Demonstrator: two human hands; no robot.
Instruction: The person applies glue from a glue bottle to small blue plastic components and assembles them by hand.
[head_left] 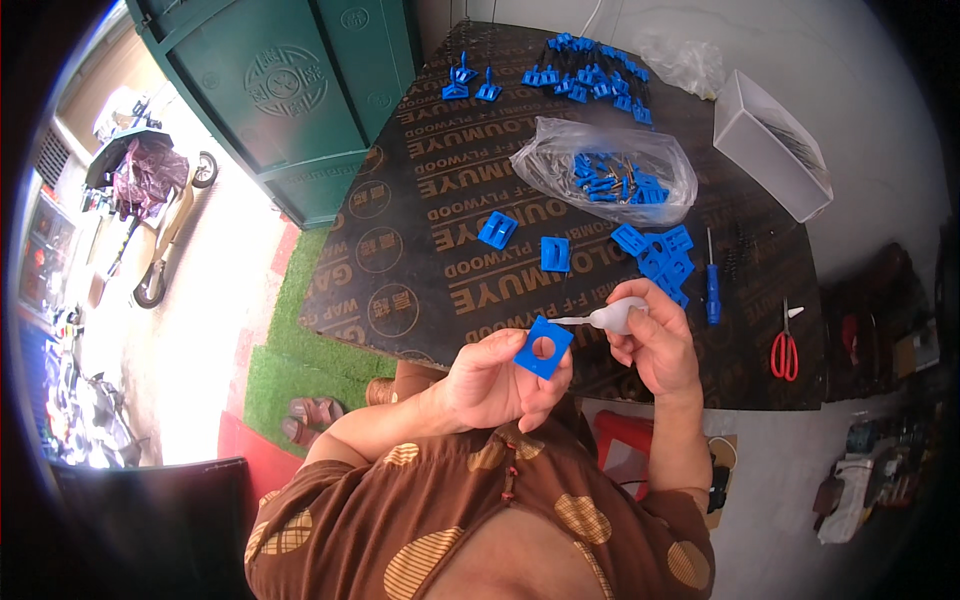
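My left hand (503, 379) pinches a blue square plastic plate (556, 360) with a round hole through its middle. In my right hand (655, 335) is a small white squeeze bottle (620, 317), tipped sideways. Its thin nozzle points left and meets the plate's upper edge, or comes very close to it. Both hands are above the near edge of the dark plywood table (400, 250). Just beyond them lie two loose blue plates, one at the left (497, 230) and another at the centre (555, 254). A pile of blue plates (665, 260) is to their right.
An open clear plastic bag (545, 160) holds blue pieces and metal parts. Blue pieces (590, 75) crowd the far edge; a few more (460, 80) stand left. A white box (765, 150), blue screwdriver (712, 290) and red-handled scissors (785, 355) lie right. A green door (290, 90) stands left.
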